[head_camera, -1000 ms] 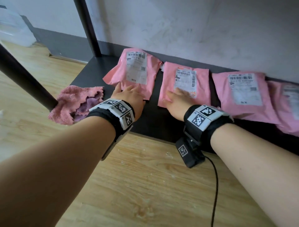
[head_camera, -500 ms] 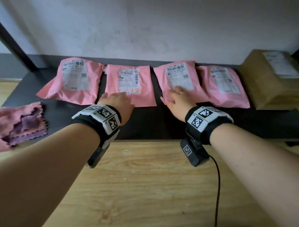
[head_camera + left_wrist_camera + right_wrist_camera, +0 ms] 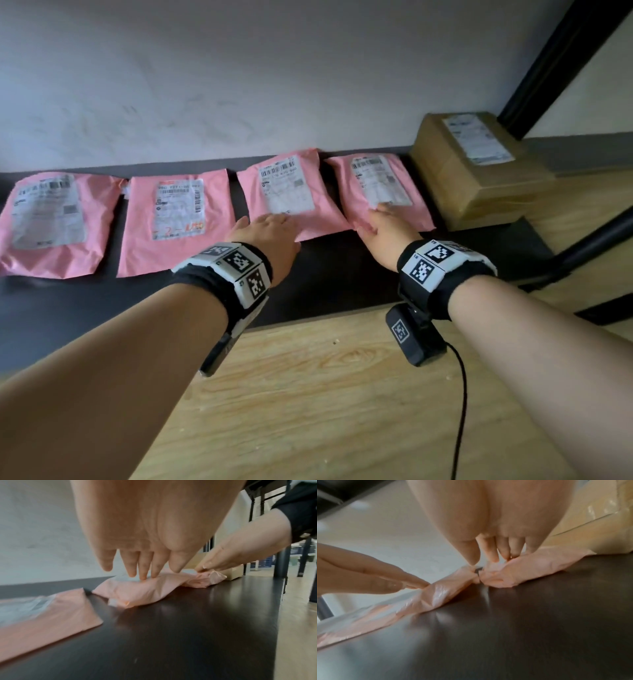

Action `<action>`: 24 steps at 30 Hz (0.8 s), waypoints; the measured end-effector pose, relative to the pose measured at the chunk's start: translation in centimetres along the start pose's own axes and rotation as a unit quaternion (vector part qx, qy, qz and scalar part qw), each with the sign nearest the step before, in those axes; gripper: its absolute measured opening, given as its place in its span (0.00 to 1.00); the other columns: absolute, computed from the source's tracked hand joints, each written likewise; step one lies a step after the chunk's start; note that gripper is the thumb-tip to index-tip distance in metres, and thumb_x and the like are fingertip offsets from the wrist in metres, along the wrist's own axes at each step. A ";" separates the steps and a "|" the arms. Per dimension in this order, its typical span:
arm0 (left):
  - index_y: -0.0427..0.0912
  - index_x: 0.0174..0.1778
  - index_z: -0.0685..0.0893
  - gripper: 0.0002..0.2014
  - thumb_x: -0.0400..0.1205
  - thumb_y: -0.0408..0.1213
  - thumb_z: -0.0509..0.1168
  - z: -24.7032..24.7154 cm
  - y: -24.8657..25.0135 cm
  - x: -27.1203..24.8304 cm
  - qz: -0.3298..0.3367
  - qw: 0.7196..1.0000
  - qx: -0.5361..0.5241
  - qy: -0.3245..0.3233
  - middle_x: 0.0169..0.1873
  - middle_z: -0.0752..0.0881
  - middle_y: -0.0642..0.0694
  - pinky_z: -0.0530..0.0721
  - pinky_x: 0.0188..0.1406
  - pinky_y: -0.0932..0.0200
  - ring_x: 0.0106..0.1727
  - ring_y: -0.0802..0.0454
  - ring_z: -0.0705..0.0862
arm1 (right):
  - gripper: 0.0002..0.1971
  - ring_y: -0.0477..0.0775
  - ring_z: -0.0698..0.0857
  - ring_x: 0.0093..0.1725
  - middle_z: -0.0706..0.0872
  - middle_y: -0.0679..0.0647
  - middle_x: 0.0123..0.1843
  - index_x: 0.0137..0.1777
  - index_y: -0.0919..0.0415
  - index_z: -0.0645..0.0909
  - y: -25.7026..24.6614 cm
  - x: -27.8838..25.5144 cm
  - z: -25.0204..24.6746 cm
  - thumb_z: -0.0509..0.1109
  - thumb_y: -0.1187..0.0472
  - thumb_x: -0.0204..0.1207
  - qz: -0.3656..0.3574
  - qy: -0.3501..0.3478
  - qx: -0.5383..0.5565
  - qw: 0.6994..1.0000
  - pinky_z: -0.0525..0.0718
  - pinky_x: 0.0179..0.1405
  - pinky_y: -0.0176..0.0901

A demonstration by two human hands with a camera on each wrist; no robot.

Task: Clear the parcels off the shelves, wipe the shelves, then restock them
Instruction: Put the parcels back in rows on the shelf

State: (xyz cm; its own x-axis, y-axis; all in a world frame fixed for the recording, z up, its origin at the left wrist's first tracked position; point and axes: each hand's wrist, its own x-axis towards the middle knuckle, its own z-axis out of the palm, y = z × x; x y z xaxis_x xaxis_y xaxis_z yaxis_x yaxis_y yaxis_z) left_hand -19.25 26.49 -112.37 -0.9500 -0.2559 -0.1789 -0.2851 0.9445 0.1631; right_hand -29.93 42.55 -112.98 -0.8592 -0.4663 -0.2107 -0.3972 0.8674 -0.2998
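Note:
Four pink parcels with white labels lie in a row on the dark shelf [image 3: 325, 284]. My left hand [image 3: 270, 222] rests with straight fingers [image 3: 144, 574] on the near edge of the third parcel [image 3: 291, 192] [image 3: 137, 592]. My right hand [image 3: 382, 217] touches the near left corner of the fourth parcel [image 3: 404, 212] [image 3: 530, 568] with its fingertips [image 3: 493, 558] on the crumpled edge. Neither hand grips anything. To the left lie the first parcel [image 3: 51, 222] and second parcel [image 3: 174, 222].
A taped cardboard box [image 3: 472, 178] with a label stands at the shelf's right end, next to the fourth parcel. A black upright post [image 3: 561, 58] rises behind it, and a dark bar [image 3: 589, 250] crosses low on the right. Wooden floor [image 3: 342, 394] lies in front of the shelf.
Both hands have moved right along the row: the left from the second parcel to the third, the right from the third to the fourth. The pink cloth has left the view.

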 end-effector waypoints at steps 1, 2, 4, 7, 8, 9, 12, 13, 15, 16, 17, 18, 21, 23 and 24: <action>0.50 0.77 0.64 0.22 0.86 0.45 0.52 -0.4 0.8 0.2 0.000 1.000 0.006 0.021 0.78 0.66 0.49 0.57 0.80 0.45 0.79 0.48 0.63 | 0.22 0.59 0.66 0.76 0.65 0.62 0.78 0.74 0.65 0.68 0.5 0.0 -0.8 0.57 0.54 0.84 0.002 0.038 0.004 0.999 0.66 0.74 0.47; 0.49 0.76 0.66 0.21 0.86 0.45 0.52 -0.8 1.8 0.4 0.007 0.999 0.008 0.035 0.77 0.67 0.49 0.57 0.80 0.45 0.79 0.47 0.63 | 0.23 0.59 0.63 0.79 0.60 0.61 0.81 0.76 0.63 0.66 1.2 -0.1 -1.5 0.57 0.54 0.83 0.007 0.082 -0.015 0.997 0.63 0.77 0.48; 0.48 0.75 0.68 0.20 0.86 0.45 0.53 -0.9 4.3 1.0 0.033 0.999 -0.005 0.043 0.77 0.67 0.50 0.55 0.81 0.47 0.79 0.48 0.63 | 0.27 0.60 0.50 0.83 0.50 0.60 0.84 0.80 0.59 0.61 3.0 -0.4 -3.1 0.58 0.53 0.82 0.016 0.145 -0.090 0.985 0.49 0.82 0.53; 0.55 0.73 0.71 0.18 0.85 0.40 0.56 -0.4 7.5 2.1 0.053 0.997 -0.048 0.032 0.76 0.69 0.52 0.55 0.81 0.47 0.78 0.49 0.65 | 0.29 0.60 0.41 0.84 0.44 0.62 0.85 0.81 0.56 0.58 5.8 -0.8 -4.8 0.58 0.50 0.82 0.050 0.146 -0.141 0.978 0.40 0.81 0.55; 0.55 0.71 0.73 0.18 0.85 0.38 0.57 -0.2 8.2 2.3 0.056 0.997 -0.052 0.027 0.75 0.70 0.52 0.57 0.80 0.46 0.77 0.49 0.67 | 0.29 0.60 0.42 0.84 0.46 0.62 0.84 0.81 0.57 0.59 6.5 -0.8 -5.0 0.58 0.50 0.82 0.062 0.126 -0.132 0.981 0.41 0.82 0.55; 0.54 0.71 0.73 0.18 0.84 0.38 0.57 0.0 8.8 2.4 0.059 0.997 -0.048 0.022 0.74 0.72 0.52 0.59 0.80 0.45 0.76 0.48 0.69 | 0.28 0.59 0.43 0.84 0.48 0.62 0.84 0.80 0.59 0.59 7.0 -0.9 -5.2 0.57 0.50 0.83 0.069 0.106 -0.121 0.984 0.43 0.83 0.54; 0.52 0.71 0.73 0.17 0.85 0.42 0.55 -0.3 9.1 1.8 0.059 0.997 -0.046 0.020 0.72 0.73 0.52 0.62 0.78 0.45 0.74 0.48 0.71 | 0.29 0.57 0.44 0.84 0.50 0.61 0.84 0.81 0.63 0.57 7.1 -1.2 -5.4 0.57 0.52 0.83 0.065 0.091 -0.105 0.988 0.44 0.83 0.53; 0.52 0.71 0.73 0.17 0.86 0.43 0.54 -0.6 8.7 1.4 0.057 0.997 -0.049 0.026 0.72 0.73 0.52 0.62 0.78 0.46 0.74 0.48 0.71 | 0.29 0.58 0.45 0.84 0.50 0.61 0.84 0.81 0.63 0.56 6.5 -1.5 -5.5 0.57 0.53 0.83 0.058 0.097 -0.097 0.989 0.45 0.83 0.53; 0.51 0.74 0.71 0.19 0.86 0.43 0.53 -1.4 7.5 0.3 0.047 0.997 -0.046 0.034 0.75 0.71 0.51 0.60 0.79 0.48 0.76 0.47 0.68 | 0.30 0.59 0.49 0.83 0.51 0.60 0.84 0.81 0.63 0.55 4.6 -2.1 -5.4 0.57 0.54 0.83 0.038 0.100 -0.072 0.992 0.49 0.83 0.54; 0.49 0.75 0.69 0.20 0.86 0.43 0.52 -1.8 6.6 -0.4 0.039 0.998 -0.041 0.038 0.76 0.69 0.50 0.60 0.79 0.49 0.77 0.47 0.67 | 0.29 0.60 0.51 0.83 0.52 0.59 0.84 0.81 0.62 0.55 3.3 -2.5 -5.2 0.57 0.54 0.83 0.023 0.098 -0.059 0.993 0.52 0.82 0.54; 0.47 0.75 0.70 0.20 0.86 0.43 0.52 -2.1 5.6 -1.2 0.029 0.998 -0.038 0.045 0.77 0.68 0.49 0.60 0.79 0.49 0.77 0.46 0.66 | 0.29 0.60 0.53 0.83 0.53 0.58 0.84 0.81 0.61 0.56 1.7 -3.0 -4.9 0.58 0.54 0.83 0.003 0.096 -0.050 0.994 0.55 0.82 0.53; 0.45 0.74 0.71 0.20 0.86 0.43 0.52 -2.4 4.3 -2.2 0.017 0.998 -0.041 0.055 0.76 0.69 0.47 0.62 0.78 0.49 0.77 0.45 0.67 | 0.29 0.59 0.55 0.82 0.55 0.58 0.84 0.81 0.61 0.57 0.0 -3.4 -4.4 0.58 0.55 0.83 -0.022 0.094 -0.042 0.994 0.56 0.81 0.52; 0.41 0.70 0.74 0.18 0.86 0.41 0.53 -2.6 -0.5 -6.1 -0.045 0.995 -0.058 0.068 0.72 0.74 0.44 0.69 0.72 0.48 0.72 0.42 0.72 | 0.26 0.58 0.61 0.80 0.62 0.59 0.81 0.80 0.61 0.60 -6.1 -5.1 -2.5 0.58 0.57 0.83 -0.103 0.063 -0.002 0.993 0.58 0.80 0.49; 0.41 0.65 0.76 0.15 0.85 0.41 0.53 -2.4 -4.4 -8.9 -0.094 0.993 -0.037 0.055 0.67 0.78 0.43 0.74 0.64 0.48 0.66 0.40 0.76 | 0.23 0.58 0.64 0.78 0.67 0.59 0.78 0.76 0.63 0.66 -10.3 -6.1 -0.7 0.58 0.59 0.82 -0.159 0.048 0.011 0.986 0.61 0.78 0.48; 0.41 0.62 0.77 0.14 0.85 0.41 0.53 -2.3 -6.5 -10.5 -0.120 0.992 -0.018 0.047 0.65 0.79 0.43 0.75 0.60 0.49 0.64 0.39 0.78 | 0.22 0.58 0.65 0.78 0.69 0.59 0.77 0.75 0.64 0.67 -12.5 -6.6 0.3 0.57 0.60 0.83 -0.185 0.041 0.018 0.982 0.61 0.78 0.48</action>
State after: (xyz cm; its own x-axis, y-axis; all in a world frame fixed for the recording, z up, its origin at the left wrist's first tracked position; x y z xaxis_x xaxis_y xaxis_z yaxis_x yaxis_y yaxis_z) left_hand -7.72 22.56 -109.33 -0.8618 -0.4915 -0.1253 -0.5065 0.8468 0.1624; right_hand -19.15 34.76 -108.17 -0.6822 -0.7312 -0.0069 -0.6762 0.6344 -0.3746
